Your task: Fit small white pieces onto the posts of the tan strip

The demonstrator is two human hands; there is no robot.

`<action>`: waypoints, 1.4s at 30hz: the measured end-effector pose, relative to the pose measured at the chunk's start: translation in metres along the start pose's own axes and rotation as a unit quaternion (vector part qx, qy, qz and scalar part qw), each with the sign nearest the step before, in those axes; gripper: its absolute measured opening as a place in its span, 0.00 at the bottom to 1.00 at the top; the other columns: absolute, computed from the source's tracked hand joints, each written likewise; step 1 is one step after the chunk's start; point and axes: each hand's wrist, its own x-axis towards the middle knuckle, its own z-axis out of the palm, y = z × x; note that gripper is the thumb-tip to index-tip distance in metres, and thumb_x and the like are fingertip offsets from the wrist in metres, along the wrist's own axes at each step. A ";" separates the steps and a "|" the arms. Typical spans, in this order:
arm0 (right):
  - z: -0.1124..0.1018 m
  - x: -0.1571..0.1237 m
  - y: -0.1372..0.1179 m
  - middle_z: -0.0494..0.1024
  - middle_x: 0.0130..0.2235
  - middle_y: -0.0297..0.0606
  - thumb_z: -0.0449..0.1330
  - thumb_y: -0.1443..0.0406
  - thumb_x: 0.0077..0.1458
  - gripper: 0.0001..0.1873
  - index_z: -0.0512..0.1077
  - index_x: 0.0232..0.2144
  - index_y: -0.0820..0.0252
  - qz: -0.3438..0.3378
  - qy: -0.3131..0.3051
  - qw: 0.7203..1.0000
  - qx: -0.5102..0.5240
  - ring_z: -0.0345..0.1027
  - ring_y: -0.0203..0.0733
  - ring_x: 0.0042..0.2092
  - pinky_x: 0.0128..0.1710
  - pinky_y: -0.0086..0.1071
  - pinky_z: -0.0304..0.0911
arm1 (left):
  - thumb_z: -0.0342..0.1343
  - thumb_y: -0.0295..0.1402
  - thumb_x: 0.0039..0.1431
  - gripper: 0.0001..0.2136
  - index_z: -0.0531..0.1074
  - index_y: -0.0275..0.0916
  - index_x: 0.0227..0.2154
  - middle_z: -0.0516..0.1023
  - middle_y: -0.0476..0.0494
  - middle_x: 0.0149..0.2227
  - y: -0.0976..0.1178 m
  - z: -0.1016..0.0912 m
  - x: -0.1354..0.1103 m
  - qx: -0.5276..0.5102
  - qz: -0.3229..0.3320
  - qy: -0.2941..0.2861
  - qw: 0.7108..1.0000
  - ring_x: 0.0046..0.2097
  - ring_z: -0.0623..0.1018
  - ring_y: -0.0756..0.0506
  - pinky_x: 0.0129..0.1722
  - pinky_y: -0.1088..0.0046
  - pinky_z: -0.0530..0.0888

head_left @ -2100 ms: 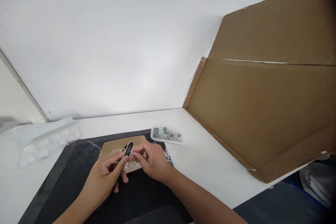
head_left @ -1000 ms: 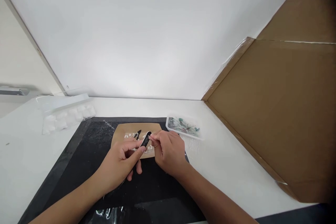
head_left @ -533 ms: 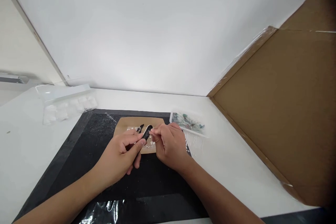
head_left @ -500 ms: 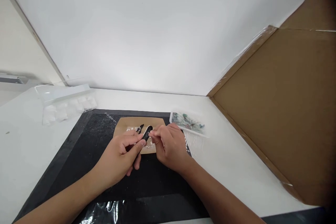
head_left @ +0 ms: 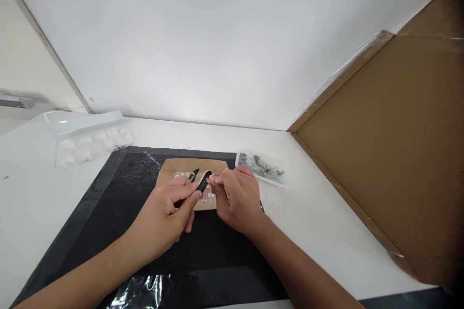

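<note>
My left hand (head_left: 174, 203) is closed around a slim black piece with a rounded end and a pale edge (head_left: 204, 182), which slants up to the right. My right hand (head_left: 235, 193) pinches at the upper end of that piece; whatever sits between its fingertips is too small to name. Under both hands lies a tan sheet (head_left: 213, 164) with small white bits (head_left: 208, 197) scattered on it. A small dark object with a pointed end (head_left: 195, 174) rests on the sheet just beyond my left fingers.
A black mat (head_left: 119, 212) covers the middle of the white table (head_left: 311, 212). A white tray of greenish, clear-wrapped pieces (head_left: 263, 166) stands at the right. A clear case with white packets (head_left: 90, 145) is at the left. A cardboard panel (head_left: 380, 145) rises on the right.
My right fingertips have shifted slightly along the black piece. My left hand keeps its hold. The whole view has tilted a little.
</note>
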 end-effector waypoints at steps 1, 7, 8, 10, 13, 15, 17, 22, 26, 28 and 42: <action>0.000 0.001 -0.001 0.74 0.25 0.30 0.54 0.70 0.69 0.11 0.62 0.31 0.56 -0.010 -0.010 1.000 0.001 0.69 0.36 0.28 0.36 0.37 0.51 | 0.51 0.49 0.71 0.26 0.73 0.37 0.21 0.69 0.50 0.28 0.000 0.000 0.000 -0.006 -0.004 0.000 1.000 0.16 0.67 0.56 0.14 0.80 0.67; -0.002 0.003 -0.002 0.76 0.25 0.31 0.53 0.70 0.69 0.12 0.62 0.30 0.55 0.014 -0.010 1.000 -0.017 0.69 0.36 0.27 0.36 0.37 0.51 | 0.50 0.49 0.70 0.24 0.75 0.38 0.24 0.70 0.50 0.27 0.000 0.000 -0.001 -0.013 -0.007 -0.010 1.000 0.16 0.67 0.56 0.13 0.80 0.67; -0.003 0.002 -0.001 0.76 0.26 0.31 0.54 0.70 0.68 0.12 0.62 0.30 0.55 0.006 -0.018 1.000 -0.012 0.69 0.36 0.27 0.36 0.37 0.51 | 0.50 0.49 0.71 0.25 0.74 0.38 0.23 0.70 0.50 0.27 0.000 0.000 -0.002 -0.010 -0.007 -0.010 1.000 0.16 0.67 0.56 0.13 0.80 0.66; -0.004 0.002 0.000 0.77 0.26 0.30 0.54 0.71 0.67 0.11 0.63 0.31 0.56 -0.019 -0.033 0.999 -0.001 0.70 0.36 0.28 0.36 0.37 0.50 | 0.50 0.48 0.71 0.26 0.72 0.37 0.20 0.70 0.50 0.27 0.000 0.000 -0.002 0.003 0.000 -0.007 1.000 0.16 0.67 0.56 0.13 0.80 0.66; -0.004 0.001 0.001 0.77 0.26 0.30 0.54 0.72 0.67 0.10 0.63 0.32 0.56 -0.004 -0.007 1.000 -0.008 0.70 0.36 0.28 0.36 0.37 0.50 | 0.49 0.47 0.72 0.27 0.71 0.37 0.18 0.70 0.49 0.27 0.000 0.000 -0.001 0.032 0.021 0.003 0.999 0.19 0.69 0.56 0.16 0.80 0.68; -0.004 0.002 0.001 0.76 0.25 0.29 0.54 0.71 0.67 0.11 0.63 0.30 0.56 0.000 -0.010 1.000 -0.006 0.71 0.36 0.28 0.37 0.37 0.51 | 0.49 0.45 0.73 0.28 0.71 0.37 0.17 0.70 0.48 0.27 0.000 0.000 -0.002 0.048 0.033 0.008 0.998 0.21 0.69 0.55 0.18 0.81 0.69; -0.004 0.003 0.001 0.76 0.25 0.29 0.54 0.71 0.67 0.12 0.62 0.29 0.56 -0.013 -0.024 1.000 -0.003 0.70 0.36 0.27 0.36 0.37 0.50 | 0.48 0.44 0.73 0.27 0.72 0.38 0.18 0.71 0.48 0.26 -0.001 -0.001 -0.002 0.057 0.041 0.009 0.998 0.22 0.69 0.54 0.18 0.81 0.67; -0.005 0.002 -0.001 0.77 0.25 0.30 0.55 0.70 0.68 0.13 0.61 0.29 0.56 0.016 -0.009 1.000 -0.014 0.69 0.35 0.26 0.35 0.38 0.50 | 0.48 0.43 0.74 0.27 0.71 0.39 0.17 0.71 0.47 0.26 -0.002 -0.002 -0.004 0.076 0.058 0.012 0.995 0.24 0.71 0.52 0.20 0.79 0.68; -0.007 0.001 0.000 0.78 0.26 0.29 0.55 0.70 0.68 0.10 0.64 0.32 0.56 0.006 -0.033 0.999 0.026 0.71 0.35 0.27 0.35 0.38 0.52 | 0.49 0.42 0.73 0.26 0.71 0.39 0.17 0.72 0.47 0.27 -0.001 -0.001 -0.004 0.071 0.072 0.017 0.995 0.26 0.73 0.51 0.20 0.79 0.68; -0.008 0.002 0.002 0.80 0.28 0.28 0.56 0.69 0.69 0.08 0.66 0.34 0.55 0.024 -0.014 0.997 0.068 0.76 0.36 0.31 0.38 0.38 0.56 | 0.49 0.42 0.73 0.26 0.70 0.39 0.17 0.71 0.46 0.27 0.001 -0.001 -0.004 0.060 0.082 0.022 0.995 0.27 0.74 0.51 0.21 0.79 0.68; -0.043 -0.008 0.104 0.70 0.39 0.37 0.50 0.55 0.71 0.09 0.59 0.44 0.52 0.412 0.283 0.860 0.098 0.67 0.40 0.33 0.33 0.37 0.64 | 0.54 0.30 0.71 0.15 0.79 0.41 0.56 0.73 0.45 0.36 -0.004 -0.008 0.005 0.155 0.235 0.157 0.947 0.31 0.74 0.51 0.25 0.79 0.70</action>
